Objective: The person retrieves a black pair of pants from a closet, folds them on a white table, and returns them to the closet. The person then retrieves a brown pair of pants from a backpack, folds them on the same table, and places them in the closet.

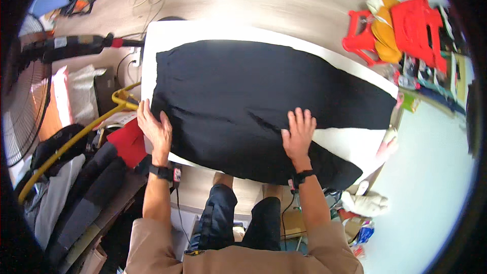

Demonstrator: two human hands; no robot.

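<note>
A pair of black trousers [228, 86] lies spread out over a white tabletop [345, 144], waistband to the left and the two legs parting toward the right. My left hand [156, 127] rests at the waistband's near corner, thumb apart from the outstretched fingers, partly over the table's left edge. Flat on the cloth near where the legs divide is my right hand [299, 134], its fingers extended. A few creases run across the fabric between both hands. Each wrist wears a dark band.
A fan [28, 91] and a yellow metal bar [71, 144] stand close on the left, beside piled dark clothes [96, 187]. Red plastic stools [418, 30] are at the far right. A white plush toy [365, 203] lies beyond the table's near right corner.
</note>
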